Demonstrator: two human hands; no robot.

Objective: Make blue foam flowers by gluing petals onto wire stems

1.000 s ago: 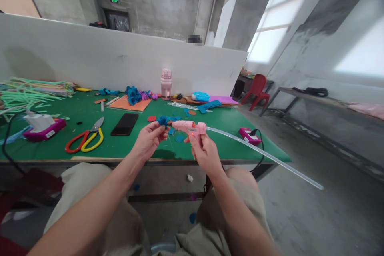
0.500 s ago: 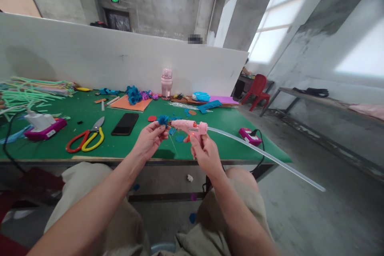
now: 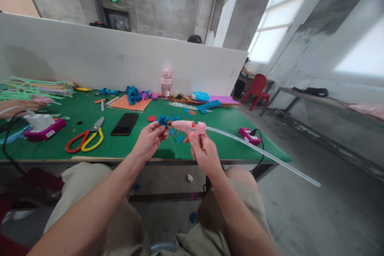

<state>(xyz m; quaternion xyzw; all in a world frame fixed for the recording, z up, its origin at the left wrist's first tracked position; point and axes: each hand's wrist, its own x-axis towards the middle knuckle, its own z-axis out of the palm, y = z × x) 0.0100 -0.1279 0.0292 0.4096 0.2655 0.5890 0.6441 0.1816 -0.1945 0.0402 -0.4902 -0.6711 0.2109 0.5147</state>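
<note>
My right hand [image 3: 204,153] grips a pink glue gun [image 3: 189,127] above the front edge of the green table [image 3: 120,148]. A long clear glue stick [image 3: 261,153] juts from the gun's back, slanting down to the right. My left hand [image 3: 149,139] pinches a small blue felt flower [image 3: 163,120] on a thin wire, held against the gun's nozzle. Both hands hover over my lap.
On the table lie red and yellow scissors [image 3: 85,139], a black phone [image 3: 125,123], a purple block with a white charger [image 3: 45,126], a purple power block [image 3: 249,135], an orange sheet with blue flowers [image 3: 132,99], a pink bottle [image 3: 166,83] and green stems [image 3: 27,90]. Another person's arm [image 3: 16,107] reaches in at left. A red chair [image 3: 256,90] stands beyond.
Another person's arm has come into view at the left edge. My hands and the glue gun have barely shifted; the flower stays at the nozzle.
</note>
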